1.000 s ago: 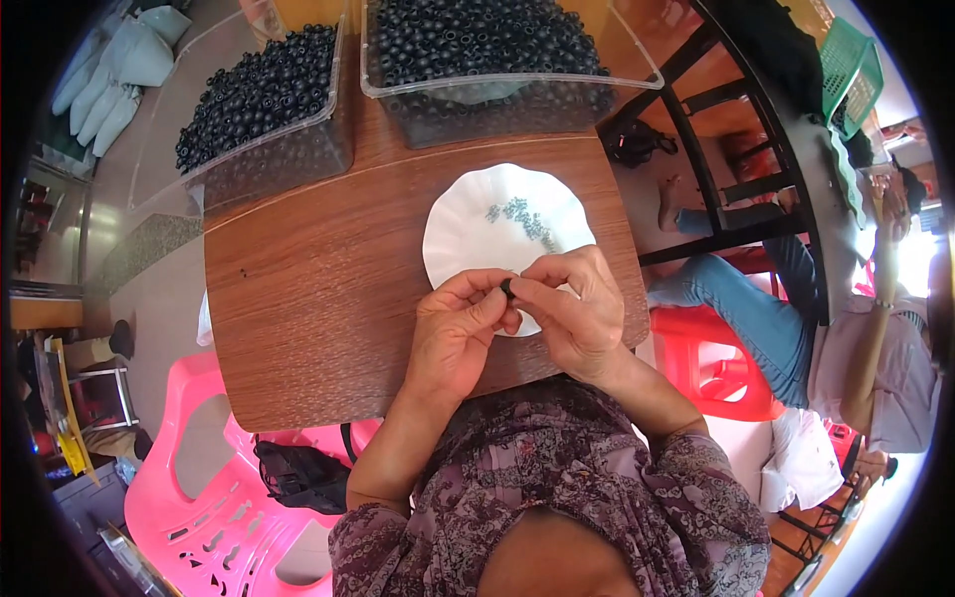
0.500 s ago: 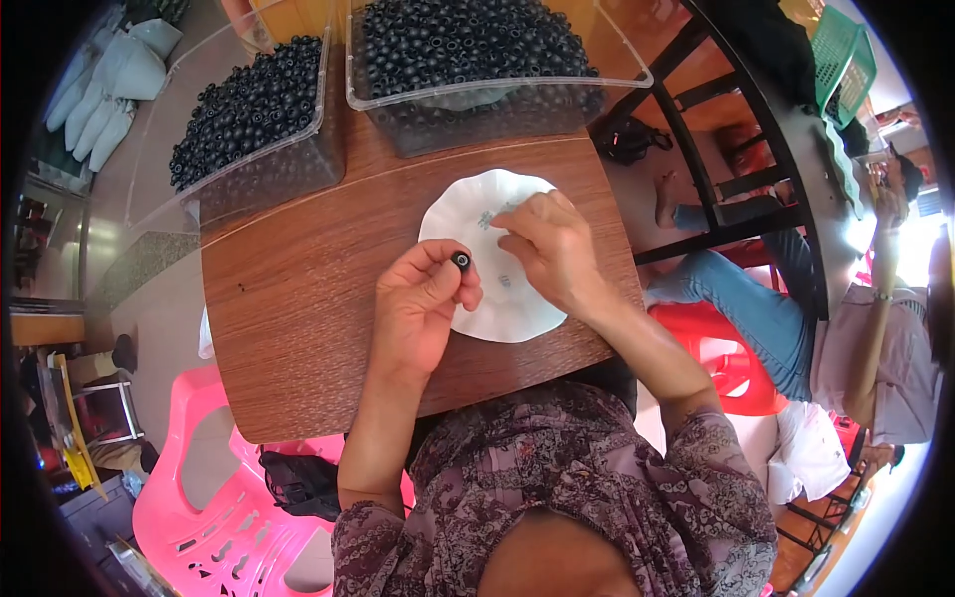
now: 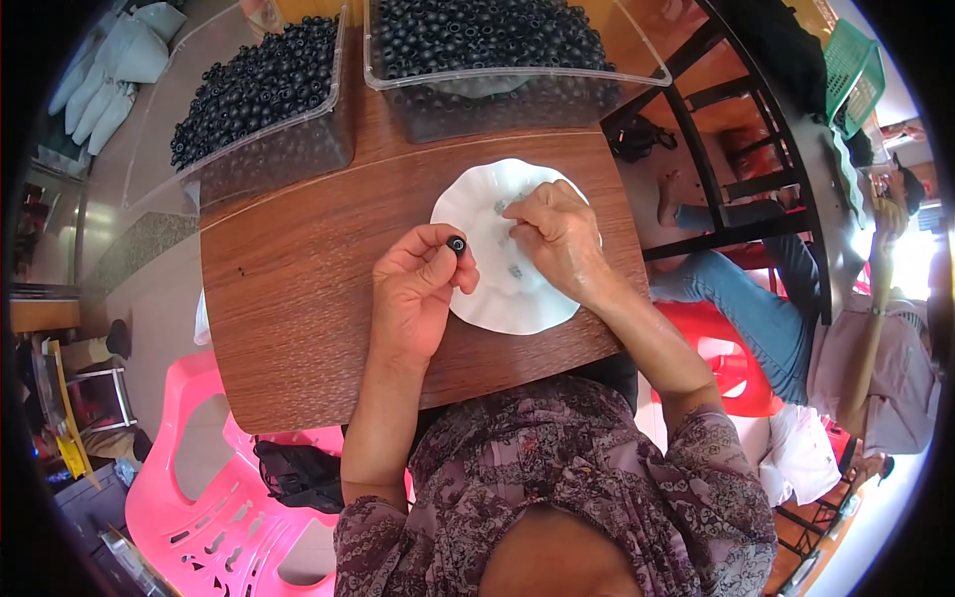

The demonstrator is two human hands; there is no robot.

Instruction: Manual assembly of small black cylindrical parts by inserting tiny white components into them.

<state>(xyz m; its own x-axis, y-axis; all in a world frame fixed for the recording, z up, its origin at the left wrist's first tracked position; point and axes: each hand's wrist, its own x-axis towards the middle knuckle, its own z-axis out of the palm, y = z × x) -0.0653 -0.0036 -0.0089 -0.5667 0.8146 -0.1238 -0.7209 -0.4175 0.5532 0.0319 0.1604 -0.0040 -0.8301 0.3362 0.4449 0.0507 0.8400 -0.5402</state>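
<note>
My left hand [image 3: 420,289] is closed, pinching a small black ring-shaped part [image 3: 456,245] between thumb and forefinger, a pale round centre showing in its opening. That part is raised at the left rim of a white, wavy-edged plate [image 3: 487,313]. Over the plate's upper middle is my right hand [image 3: 562,239], its thumb and fingers drawn together. Whatever they pinch, if anything, is too small to make out. Small greyish patches [image 3: 515,271] show on the plate; I cannot tell whether they are loose bits or print.
Two clear plastic bins, one at the back left [image 3: 269,149] and one at the back centre [image 3: 477,109], hold many black ring-shaped parts. A wooden table [image 3: 298,308] lies beneath. A pink chair [image 3: 189,478] stands at left; another person [image 3: 746,298] sits at right beside a dark frame [image 3: 696,239].
The view has shifted slightly. My left hand with the black part sits a little farther left of the plate's middle. My right hand's fingers are bunched closer together above the plate.
</note>
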